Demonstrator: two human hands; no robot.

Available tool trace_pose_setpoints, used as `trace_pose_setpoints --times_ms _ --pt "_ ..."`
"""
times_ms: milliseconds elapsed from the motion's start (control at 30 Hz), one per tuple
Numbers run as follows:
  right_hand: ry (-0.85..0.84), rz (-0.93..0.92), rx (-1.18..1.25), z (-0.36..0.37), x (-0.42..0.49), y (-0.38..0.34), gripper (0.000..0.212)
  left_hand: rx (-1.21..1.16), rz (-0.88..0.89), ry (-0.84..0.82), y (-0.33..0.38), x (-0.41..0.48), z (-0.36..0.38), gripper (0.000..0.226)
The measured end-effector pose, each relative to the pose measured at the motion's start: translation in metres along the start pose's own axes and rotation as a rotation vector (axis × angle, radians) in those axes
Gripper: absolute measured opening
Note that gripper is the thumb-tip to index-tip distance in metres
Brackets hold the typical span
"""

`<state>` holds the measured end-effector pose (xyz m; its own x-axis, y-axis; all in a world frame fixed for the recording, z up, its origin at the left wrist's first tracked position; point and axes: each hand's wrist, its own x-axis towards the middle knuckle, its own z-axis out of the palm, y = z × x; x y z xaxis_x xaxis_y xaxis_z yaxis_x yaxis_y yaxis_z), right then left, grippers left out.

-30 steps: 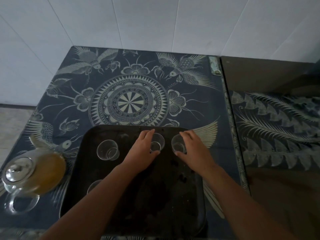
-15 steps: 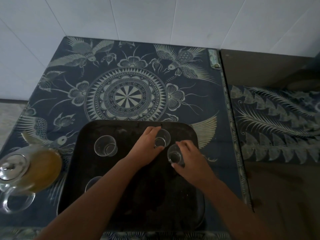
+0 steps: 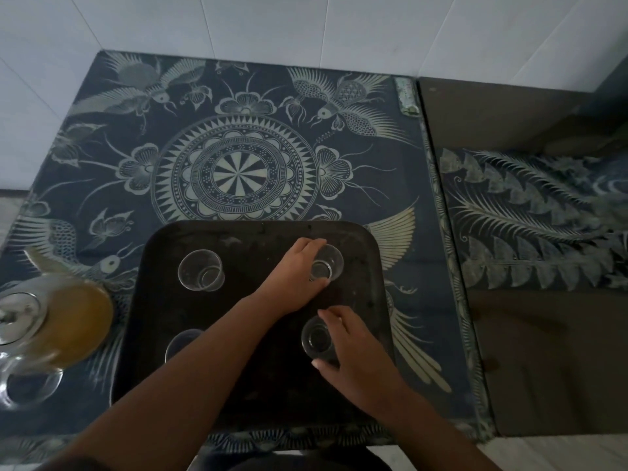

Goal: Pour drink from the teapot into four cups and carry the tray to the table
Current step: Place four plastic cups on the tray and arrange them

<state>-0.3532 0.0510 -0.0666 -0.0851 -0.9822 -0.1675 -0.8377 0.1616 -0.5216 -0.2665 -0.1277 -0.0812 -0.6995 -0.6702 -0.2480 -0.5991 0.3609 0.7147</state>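
A dark square tray (image 3: 258,232) lies on the patterned blue table. Several empty glass cups stand on it. My left hand (image 3: 295,277) holds the far right cup (image 3: 328,266). My right hand (image 3: 353,355) grips the near right cup (image 3: 314,338), thumb on its near side. A third cup (image 3: 200,270) stands free at the far left. My left forearm partly hides a fourth cup (image 3: 180,341) at the near left. A glass teapot (image 3: 54,321) with amber drink and a steel lid sits on the table left of the tray.
The table (image 3: 238,164) stands against a white tiled wall (image 3: 306,25). A second dark surface (image 3: 543,232) with a feather pattern adjoins it on the right. The table's near edge runs just behind the tray, with pale floor below.
My right hand has drawn its cup from beside the other one toward me along the tray's right side. My left hand has stayed on the far right cup.
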Motion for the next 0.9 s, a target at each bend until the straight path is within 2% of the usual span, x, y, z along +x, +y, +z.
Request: trace_pose_setpoints --times_ms 500,767,900 --pt "0.01 0.006 0.005 0.008 -0.014 -0.016 0.077 0.001 0.011 -0.037 0.001 -0.004 0.0 0.087" --pt "0.015 0.013 0.007 0.006 -0.014 -0.011 0.077 -0.002 0.024 -0.022 -0.006 -0.009 0.003 0.084" --pt "0.015 0.011 0.001 0.006 -0.014 -0.009 0.077 -0.021 -0.005 -0.025 -0.008 -0.009 0.007 0.092"
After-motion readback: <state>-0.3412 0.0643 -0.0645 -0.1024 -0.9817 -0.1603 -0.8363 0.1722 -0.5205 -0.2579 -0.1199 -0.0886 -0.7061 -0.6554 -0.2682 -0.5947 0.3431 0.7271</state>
